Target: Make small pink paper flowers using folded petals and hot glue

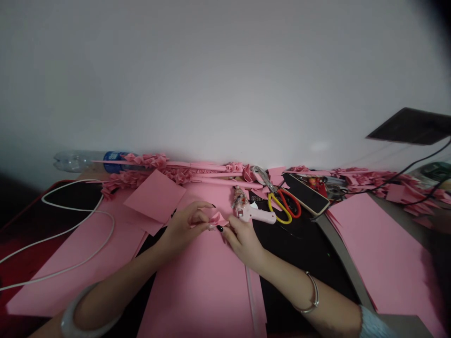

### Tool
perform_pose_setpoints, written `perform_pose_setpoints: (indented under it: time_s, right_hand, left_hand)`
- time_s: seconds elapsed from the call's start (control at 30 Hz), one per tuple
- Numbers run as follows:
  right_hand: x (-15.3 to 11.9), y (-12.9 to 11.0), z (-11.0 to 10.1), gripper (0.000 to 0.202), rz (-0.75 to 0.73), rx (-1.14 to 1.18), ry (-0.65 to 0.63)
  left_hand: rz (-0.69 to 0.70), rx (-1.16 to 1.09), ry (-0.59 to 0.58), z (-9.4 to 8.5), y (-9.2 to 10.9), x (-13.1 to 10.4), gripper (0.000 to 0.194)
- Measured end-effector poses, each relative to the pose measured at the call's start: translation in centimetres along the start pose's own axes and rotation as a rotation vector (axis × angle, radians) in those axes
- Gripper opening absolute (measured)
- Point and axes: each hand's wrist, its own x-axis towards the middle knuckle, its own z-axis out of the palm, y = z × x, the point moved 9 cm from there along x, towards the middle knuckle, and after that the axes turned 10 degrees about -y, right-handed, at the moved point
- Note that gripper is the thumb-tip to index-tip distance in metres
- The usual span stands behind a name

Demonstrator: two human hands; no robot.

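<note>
Between my two hands is a small folded pink paper piece (217, 219) with pointed, petal-like corners. My left hand (188, 223) pinches its left side between thumb and fingers. On its right edge, the thumb and fingers of my right hand (243, 237) are closed in a pinch. Both hands are above a long stack of pink paper (200, 281). Just beyond my right hand lies a pale pink hot glue gun (259, 214), and past it scissors (282, 205) with red and yellow handles.
A phone (307, 195) lies right of the scissors. Pink paper flowers on stems (179, 174) line the wall. A plastic bottle (81, 161) rests at the back left. A white cable (105, 251) crosses the left paper sheets. More pink paper (384, 253) lies at right.
</note>
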Motion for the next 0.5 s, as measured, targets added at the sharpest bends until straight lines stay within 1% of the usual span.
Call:
perform_pose_setpoints:
  time_s: [0.13,0.2,0.27,0.3,0.4,0.5]
  right_hand:
    - [0.1,0.4,0.2,0.029,0.022,0.132,-0.01]
    - [0.2,0.5,0.3,0.031,0.035,0.186,-0.031]
    - [0.3,0.5,0.4,0.034,0.036,0.275,-0.054]
    - [0.3,0.5,0.5,0.035,0.031,0.333,-0.069]
    - [0.5,0.5,0.7,0.039,0.031,0.512,-0.104]
    - [0.7,0.9,0.8,0.04,0.064,0.582,-0.098]
  left_hand:
    - [-0.015,0.004,0.053,-0.5,-0.2,-0.1,0.029]
    - [0.019,0.016,0.057,-0.6,-0.1,-0.1,0.019]
    - [0.07,0.1,0.052,-0.6,0.3,-0.2,0.008]
    - [0.099,0.157,0.053,-0.6,0.6,-0.2,0.006]
    - [0.192,0.301,0.076,-0.5,1.7,-0.5,0.011]
    - [0.269,0.358,0.072,-0.3,2.7,-0.7,0.016]
